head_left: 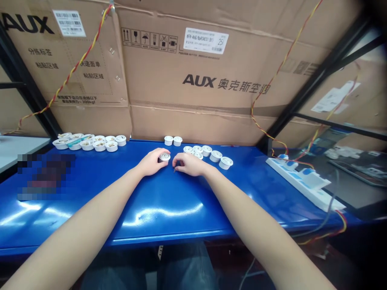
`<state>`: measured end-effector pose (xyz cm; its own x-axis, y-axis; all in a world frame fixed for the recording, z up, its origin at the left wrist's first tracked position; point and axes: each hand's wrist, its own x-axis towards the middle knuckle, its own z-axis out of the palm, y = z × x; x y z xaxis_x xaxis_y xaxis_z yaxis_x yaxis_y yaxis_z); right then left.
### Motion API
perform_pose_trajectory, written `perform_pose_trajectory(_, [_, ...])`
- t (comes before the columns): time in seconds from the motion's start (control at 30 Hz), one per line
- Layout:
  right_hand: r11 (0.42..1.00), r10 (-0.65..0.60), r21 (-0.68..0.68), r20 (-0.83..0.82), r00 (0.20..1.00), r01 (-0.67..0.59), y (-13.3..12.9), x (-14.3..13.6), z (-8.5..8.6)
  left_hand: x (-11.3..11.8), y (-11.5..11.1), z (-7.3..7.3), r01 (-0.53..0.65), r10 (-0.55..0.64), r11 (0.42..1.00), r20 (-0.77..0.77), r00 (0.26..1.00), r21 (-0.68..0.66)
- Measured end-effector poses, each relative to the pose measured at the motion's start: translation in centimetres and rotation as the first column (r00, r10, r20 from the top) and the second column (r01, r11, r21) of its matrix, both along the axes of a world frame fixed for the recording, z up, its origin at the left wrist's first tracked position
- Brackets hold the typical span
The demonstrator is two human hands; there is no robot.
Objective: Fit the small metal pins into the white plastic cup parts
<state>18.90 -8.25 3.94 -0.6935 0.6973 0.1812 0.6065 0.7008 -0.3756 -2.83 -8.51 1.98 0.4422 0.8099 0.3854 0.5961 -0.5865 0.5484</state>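
Observation:
My left hand (151, 162) is closed around a small round white cup (164, 157), held upright at the middle of the blue table (163, 197). Just to its right, my right hand (189, 164) pinches a tiny dark, brass-tinted piece (174, 169), too small to name. The two hands are close but apart. Behind and beside the right hand stand several similar white cups (215, 156) with something in their tops; the hand partly hides some of them. Two more white cups (173, 141) sit at the table's back edge.
Several white cups with small pieces (99, 144) stand at the back left, a teal strip (79, 141) across them. A blurred-out object (45, 177) lies at left. AUX cartons (193, 92) rise behind. A white power strip (302, 183) with cables lies at right.

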Motion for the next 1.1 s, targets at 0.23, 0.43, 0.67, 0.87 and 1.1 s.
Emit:
perform_pose_trajectory(0.23, [1.000, -0.001, 0.007, -0.015, 1.000, 0.001, 0.1, 0.1, -0.1, 0.0, 0.0, -0.1, 0.003, -0.003, 1.000, 0.002, 1.000, -0.004])
perform_pose_trajectory(0.43, [0.995, -0.076, 0.057, -0.048, 0.996, 0.078, 0.1, 0.1, 0.1, -0.1, -0.1, 0.1, -0.108, 0.108, 0.992, 0.000, 0.994, -0.066])
perform_pose_trajectory(0.67, [0.981, -0.158, 0.084, -0.162, 0.974, 0.173, -0.3, -0.4, 0.7, 0.2, -0.5, 0.3, -0.094, 0.094, 0.996, 0.028, 0.995, -0.008])
perform_pose_trajectory(0.87, [0.973, -0.184, 0.098, -0.225, 0.957, 0.210, -0.6, -0.9, 1.0, 1.0, -1.1, 0.8, -0.115, 0.121, 0.988, -0.049, 0.991, 0.100])
perform_pose_trajectory(1.1, [0.970, -0.178, 0.122, -0.222, 0.959, 0.209, -0.6, -0.9, 0.9, 1.2, -1.2, 0.7, -0.079, 0.095, 0.982, -0.088, 0.992, 0.172])
